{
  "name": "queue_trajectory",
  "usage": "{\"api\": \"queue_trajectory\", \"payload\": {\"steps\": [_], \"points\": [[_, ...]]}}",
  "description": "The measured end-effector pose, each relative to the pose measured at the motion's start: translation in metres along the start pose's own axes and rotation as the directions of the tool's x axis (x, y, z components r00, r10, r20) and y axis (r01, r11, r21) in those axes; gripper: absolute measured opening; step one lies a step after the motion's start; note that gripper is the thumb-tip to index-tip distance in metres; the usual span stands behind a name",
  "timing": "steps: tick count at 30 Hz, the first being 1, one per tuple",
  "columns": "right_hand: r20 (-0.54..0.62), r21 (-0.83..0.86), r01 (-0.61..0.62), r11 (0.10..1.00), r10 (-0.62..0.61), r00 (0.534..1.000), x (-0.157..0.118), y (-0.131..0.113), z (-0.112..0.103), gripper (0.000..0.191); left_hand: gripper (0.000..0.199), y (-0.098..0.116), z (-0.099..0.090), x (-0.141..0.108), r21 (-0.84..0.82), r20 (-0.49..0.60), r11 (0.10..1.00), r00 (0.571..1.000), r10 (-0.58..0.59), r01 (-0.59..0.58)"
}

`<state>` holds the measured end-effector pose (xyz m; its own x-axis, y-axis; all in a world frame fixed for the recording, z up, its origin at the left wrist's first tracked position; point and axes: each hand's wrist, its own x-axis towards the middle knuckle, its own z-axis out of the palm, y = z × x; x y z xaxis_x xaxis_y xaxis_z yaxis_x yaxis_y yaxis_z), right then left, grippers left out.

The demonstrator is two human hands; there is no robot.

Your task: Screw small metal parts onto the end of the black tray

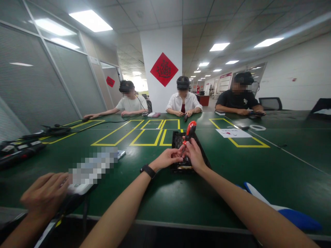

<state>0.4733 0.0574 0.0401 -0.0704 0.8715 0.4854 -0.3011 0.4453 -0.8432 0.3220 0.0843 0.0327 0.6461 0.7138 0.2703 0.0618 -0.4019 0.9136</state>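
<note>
A screwdriver with a red and black handle [190,130] points up and slightly right above a black tray [204,151] on the green table. My right hand [194,154] is closed around its lower part. Beside it, my left hand [172,157], with a black band on the wrist, has its fingers pinched together near the screwdriver's shaft. What lies between those left fingertips is too small to make out. Both hands are over the tray and partly hide its inside.
At the left, another person's hand [46,193] is by a blurred device. Three people with headsets sit across the table [155,203]. A blue and white object [292,215] lies right; a paper sheet [241,133] and white ring [258,127] lie farther back.
</note>
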Motion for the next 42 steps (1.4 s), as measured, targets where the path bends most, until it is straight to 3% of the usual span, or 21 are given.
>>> {"api": "queue_trajectory", "payload": {"steps": [4,12,19,28,35,42], "points": [[-0.004,0.017,0.012,1.000,-0.011,1.000,0.0004,-0.0004,0.0010,0.037,0.033,-0.0058,0.0014,0.0018,0.057,-0.078,0.998,0.997,0.006,-0.002],[0.021,0.017,-0.025,1.000,0.025,0.999,0.0015,0.0020,-0.0001,0.037,0.034,-0.0031,-0.0022,0.0008,0.043,0.036,0.999,0.999,0.013,-0.014],[-0.024,-0.001,0.030,1.000,-0.030,0.999,0.0023,0.0023,-0.0002,0.034,0.038,-0.0057,0.0030,0.0021,0.013,-0.083,1.000,0.996,0.019,-0.018],[-0.006,0.058,-0.015,0.998,0.015,1.000,0.0015,0.0040,-0.0017,0.034,0.033,-0.0037,-0.0012,0.0002,-0.016,0.032,0.999,0.998,0.045,-0.045],[-0.007,0.030,0.030,0.999,-0.030,1.000,0.0012,0.0016,0.0009,0.031,0.034,-0.0048,0.0011,0.0021,-0.016,-0.061,0.999,0.998,0.027,-0.028],[0.007,0.042,-0.012,0.999,0.011,1.000,0.0019,0.0036,0.0000,0.032,0.033,-0.0024,-0.0033,0.0012,0.002,0.019,1.000,1.000,0.021,-0.021]]}}
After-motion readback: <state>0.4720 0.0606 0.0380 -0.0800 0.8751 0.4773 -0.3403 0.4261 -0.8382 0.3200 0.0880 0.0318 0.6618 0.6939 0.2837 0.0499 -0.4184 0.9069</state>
